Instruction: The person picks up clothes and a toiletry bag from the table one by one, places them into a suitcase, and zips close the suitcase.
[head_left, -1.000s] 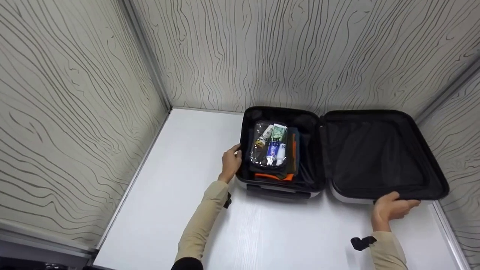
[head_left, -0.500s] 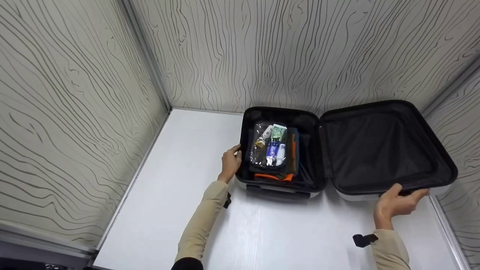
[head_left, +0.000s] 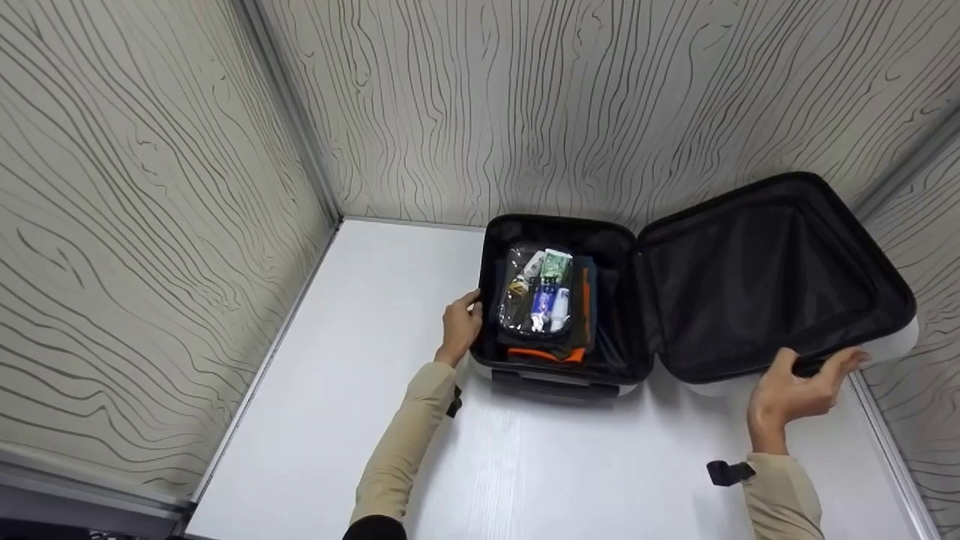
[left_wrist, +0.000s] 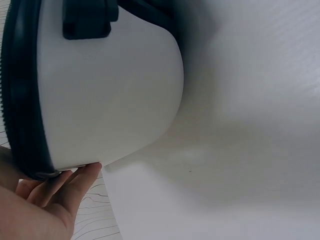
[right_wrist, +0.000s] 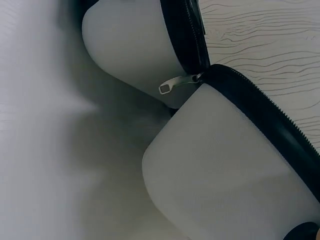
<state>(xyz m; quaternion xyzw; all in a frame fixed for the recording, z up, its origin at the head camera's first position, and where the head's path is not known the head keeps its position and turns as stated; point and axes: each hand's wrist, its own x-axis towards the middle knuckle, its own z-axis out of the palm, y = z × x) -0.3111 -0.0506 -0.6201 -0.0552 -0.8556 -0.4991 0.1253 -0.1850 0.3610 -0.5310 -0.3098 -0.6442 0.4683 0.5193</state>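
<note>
An open suitcase with a black lining and pale shell lies on the white table. Its packed half holds a clear toiletry bag of tubes, on top of folded clothes with orange edges. My left hand rests against the left side of that half, its fingers straight along the shell in the left wrist view. On the right, my right hand holds the front edge of the lid half, which stands tilted up from the table. In the right wrist view that hand is almost wholly out of frame.
Wood-patterned walls rise behind and on both sides of the table. A metal zipper pull hangs near the hinge side in the right wrist view. Black camera mounts sit on the sleeves.
The lid half has swung upward at its right side, lifted by my right hand, which has risen with it. My left hand and the packed half stay in place.
</note>
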